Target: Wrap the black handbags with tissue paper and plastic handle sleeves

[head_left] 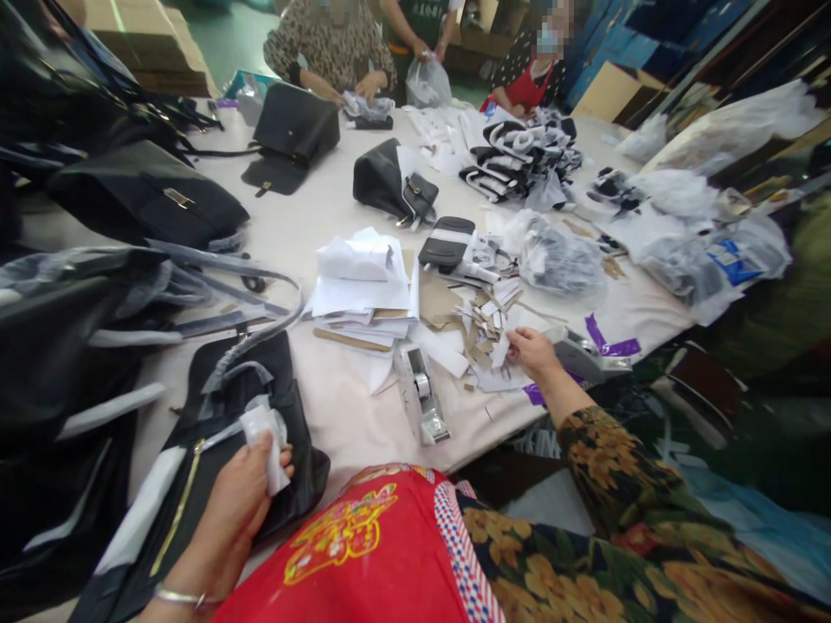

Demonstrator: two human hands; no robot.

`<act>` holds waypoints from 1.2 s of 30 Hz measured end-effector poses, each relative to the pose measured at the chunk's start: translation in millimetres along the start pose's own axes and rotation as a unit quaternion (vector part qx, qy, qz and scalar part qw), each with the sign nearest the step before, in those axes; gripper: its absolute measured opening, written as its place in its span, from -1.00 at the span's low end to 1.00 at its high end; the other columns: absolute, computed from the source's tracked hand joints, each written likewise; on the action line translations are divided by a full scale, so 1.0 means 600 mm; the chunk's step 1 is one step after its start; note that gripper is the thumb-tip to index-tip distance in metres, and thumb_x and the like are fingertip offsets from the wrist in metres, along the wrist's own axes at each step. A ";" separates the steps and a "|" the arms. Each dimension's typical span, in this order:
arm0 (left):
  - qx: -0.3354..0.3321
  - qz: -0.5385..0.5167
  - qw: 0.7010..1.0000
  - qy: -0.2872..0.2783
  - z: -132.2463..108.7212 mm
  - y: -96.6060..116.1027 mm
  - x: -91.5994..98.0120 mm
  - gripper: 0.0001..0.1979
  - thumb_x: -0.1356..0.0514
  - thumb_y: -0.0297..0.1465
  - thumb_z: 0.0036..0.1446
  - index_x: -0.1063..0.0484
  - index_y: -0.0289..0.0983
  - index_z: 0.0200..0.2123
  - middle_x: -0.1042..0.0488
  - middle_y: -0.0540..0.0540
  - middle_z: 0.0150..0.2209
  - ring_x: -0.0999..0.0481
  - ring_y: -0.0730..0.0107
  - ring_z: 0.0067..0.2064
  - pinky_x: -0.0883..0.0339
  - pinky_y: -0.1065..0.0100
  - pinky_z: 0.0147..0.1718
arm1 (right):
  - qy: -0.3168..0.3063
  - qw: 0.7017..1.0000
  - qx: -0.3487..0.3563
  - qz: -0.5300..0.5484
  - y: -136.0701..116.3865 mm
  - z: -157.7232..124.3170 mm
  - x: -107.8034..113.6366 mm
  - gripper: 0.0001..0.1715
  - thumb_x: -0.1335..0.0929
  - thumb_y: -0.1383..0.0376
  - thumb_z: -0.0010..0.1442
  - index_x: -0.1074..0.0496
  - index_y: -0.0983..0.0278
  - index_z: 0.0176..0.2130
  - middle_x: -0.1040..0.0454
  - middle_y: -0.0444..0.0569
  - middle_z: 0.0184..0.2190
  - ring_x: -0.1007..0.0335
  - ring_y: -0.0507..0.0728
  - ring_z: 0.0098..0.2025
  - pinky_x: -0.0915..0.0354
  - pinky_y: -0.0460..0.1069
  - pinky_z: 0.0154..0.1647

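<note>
My left hand is closed round a white wrapped piece over a black bag with a gold zipper. A plastic-covered strap loops up from that bag. Farther right, my right hand pinches a white paper piece at the edge of a pile of cardboard and paper strips. Between my hands stand a tape dispenser and a stack of white paper sheets.
Black bags crowd the left side. A black bag, a small black pouch and plastic-wrapped bundles lie mid-table. A second dispenser is by the right edge. Several people work across the table.
</note>
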State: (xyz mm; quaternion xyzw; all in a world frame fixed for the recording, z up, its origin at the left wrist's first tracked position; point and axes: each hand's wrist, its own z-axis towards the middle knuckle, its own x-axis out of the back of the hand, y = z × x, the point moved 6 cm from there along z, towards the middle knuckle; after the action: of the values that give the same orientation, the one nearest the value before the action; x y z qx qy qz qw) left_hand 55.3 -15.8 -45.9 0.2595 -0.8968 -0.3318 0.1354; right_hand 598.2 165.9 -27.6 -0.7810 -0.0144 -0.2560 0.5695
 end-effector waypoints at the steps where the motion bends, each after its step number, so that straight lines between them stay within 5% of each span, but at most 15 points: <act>1: -0.001 -0.002 1.000 0.000 -0.001 0.001 0.000 -0.88 -0.10 -0.41 0.31 -0.40 -0.33 -0.18 -0.48 -0.04 -0.44 -0.47 0.50 -0.53 -0.44 0.50 -0.55 | 0.005 0.999 -0.003 0.031 -0.005 0.000 -0.008 -0.59 -0.44 -0.01 -0.07 -0.34 0.24 -0.43 -0.41 -0.13 -0.53 -0.33 0.06 -0.49 -0.32 -0.02 -0.47; 8: -0.012 -0.011 1.000 -0.013 0.004 -0.003 0.007 -0.87 -0.10 -0.40 0.32 -0.40 -0.34 -0.17 -0.49 -0.05 -0.44 -0.49 0.48 -0.52 -0.45 0.48 -0.54 | 0.049 0.989 -0.009 0.140 -0.047 -0.006 -0.047 -0.71 -0.40 0.14 -0.04 -0.26 0.22 -0.41 -0.42 -0.15 -0.55 -0.38 0.04 -0.53 -0.38 -0.06 -0.52; 11: -0.021 -0.020 0.999 -0.027 0.007 -0.007 0.009 -0.86 -0.11 -0.37 0.31 -0.39 -0.34 -0.17 -0.49 -0.04 -0.47 -0.48 0.48 -0.54 -0.44 0.48 -0.56 | 0.006 0.991 0.018 0.135 -0.099 -0.039 -0.083 -0.77 -0.38 0.18 0.01 -0.34 0.24 -0.32 -0.51 -0.11 -0.49 -0.45 0.07 -0.49 -0.38 -0.05 -0.49; 14: -0.029 -0.048 0.997 -0.050 0.004 -0.008 0.006 -0.83 -0.15 -0.32 0.28 -0.36 -0.34 -0.21 -0.44 0.00 -0.52 -0.42 0.50 -0.59 -0.38 0.49 -0.61 | -0.105 0.988 0.098 0.063 -0.176 -0.117 -0.166 -0.79 -0.38 0.20 0.09 -0.36 0.23 -0.26 -0.54 -0.12 -0.49 -0.47 0.08 -0.49 -0.39 -0.04 -0.43; 17: -0.045 -0.067 0.995 -0.053 -0.002 -0.008 0.006 -0.72 -0.23 -0.21 0.20 -0.34 -0.33 -0.22 -0.42 0.01 -0.52 -0.41 0.50 -0.59 -0.36 0.48 -0.61 | -0.249 0.955 0.163 0.001 -0.230 -0.243 -0.275 -0.84 -0.38 0.19 0.16 -0.35 0.21 -0.34 -0.50 -0.15 -0.56 -0.44 0.07 -0.51 -0.36 -0.05 -0.44; 21: -0.056 -0.077 0.994 -0.053 -0.005 -0.013 0.009 -0.58 -0.27 -0.06 0.13 -0.33 -0.31 -0.26 -0.39 0.04 -0.54 -0.38 0.51 -0.59 -0.31 0.48 -0.61 | -0.438 0.888 0.136 0.032 -0.237 -0.413 -0.383 -0.77 -0.41 0.16 0.15 -0.32 0.20 -0.42 -0.39 -0.19 -0.59 -0.32 0.04 -0.55 -0.25 -0.08 -0.54; 24: -0.063 -0.070 0.994 -0.054 -0.006 -0.017 0.010 -0.59 -0.25 -0.06 0.15 -0.33 -0.31 -0.29 -0.39 0.03 -0.55 -0.36 0.51 -0.60 -0.27 0.48 -0.61 | -0.540 0.838 0.070 0.048 -0.223 -0.483 -0.421 -0.69 -0.48 0.14 0.05 -0.33 0.23 -0.42 -0.30 -0.23 -0.60 -0.16 -0.03 -0.59 -0.10 -0.12 -0.60; 30: -0.062 -0.077 0.993 -0.061 -0.009 -0.024 0.011 -0.63 -0.21 -0.11 0.20 -0.34 -0.33 -0.22 -0.39 0.02 -0.53 -0.39 0.50 -0.58 -0.33 0.45 -0.57 | -0.579 0.786 -0.154 0.153 -0.208 -0.494 -0.456 -0.49 -0.36 -0.11 0.14 -0.43 0.27 -0.20 -0.17 -0.27 -0.56 0.05 -0.08 -0.64 0.06 -0.13 -0.65; 36: -0.062 -0.072 0.994 -0.056 -0.010 -0.030 0.014 -0.62 -0.22 -0.09 0.20 -0.33 -0.32 -0.22 -0.40 0.02 -0.52 -0.40 0.49 -0.58 -0.35 0.44 -0.58 | -0.563 0.793 -0.157 0.171 -0.200 -0.460 -0.483 -0.57 -0.54 0.09 -0.05 -0.35 0.27 -0.34 -0.45 -0.17 -0.55 -0.35 0.00 -0.56 -0.30 -0.11 -0.52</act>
State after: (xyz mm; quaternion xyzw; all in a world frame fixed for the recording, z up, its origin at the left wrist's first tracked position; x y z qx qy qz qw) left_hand 57.6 -35.0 -52.8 0.2957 -0.8594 -0.4101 0.0764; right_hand 202.7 38.7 18.5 -0.8554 -0.1581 0.3322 0.3646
